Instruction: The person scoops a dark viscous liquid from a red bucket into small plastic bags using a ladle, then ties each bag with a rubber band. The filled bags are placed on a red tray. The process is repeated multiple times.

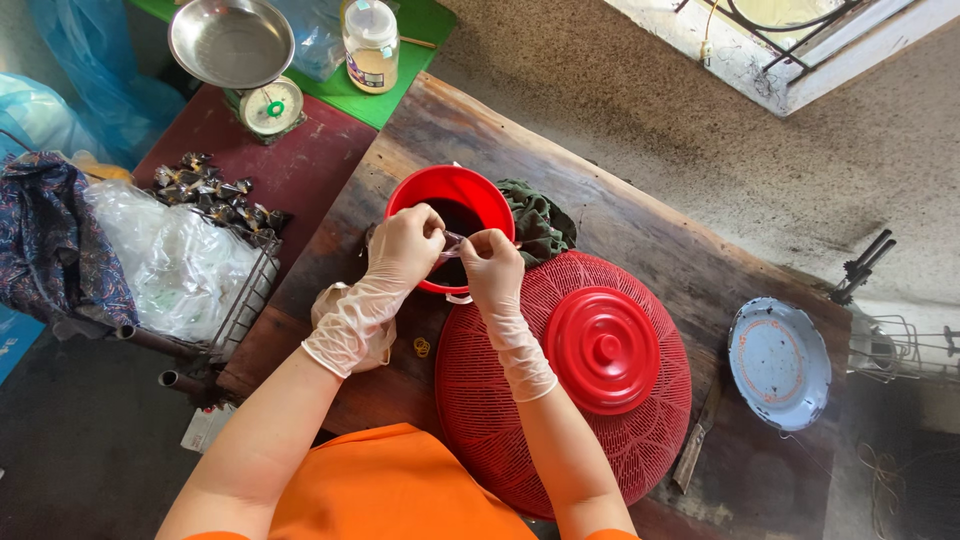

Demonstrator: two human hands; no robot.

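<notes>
Both hands wore thin translucent gloves and met over a red bucket (452, 190) that stood on the dark wooden surface (640, 235). The left hand (404, 245) was closed, its fingertips pinching one end of a small clear plastic bag (455, 240); the right hand (491, 262) was closed too, pinching the other end, so the bag hung between them just above the bucket's near rim. Dark liquid filled the bucket. A green cloth (540, 220) lay touching the bucket on its right side.

Just beside the right forearm sat a large red woven dome cover (490, 420) with a smooth red lid (603, 350) on top. A yellow rubber band (422, 347) lay on the surface between the two forearms. Well apart to the right rested a pale blue enamel plate (780, 362). To the left, a wire basket (250, 290) held crumpled clear plastic bags, with small dark wrapped packets (215, 195) above them, and farther back stood a kitchen scale (270, 105) with a metal bowl, near a capped plastic jar (371, 45).
</notes>
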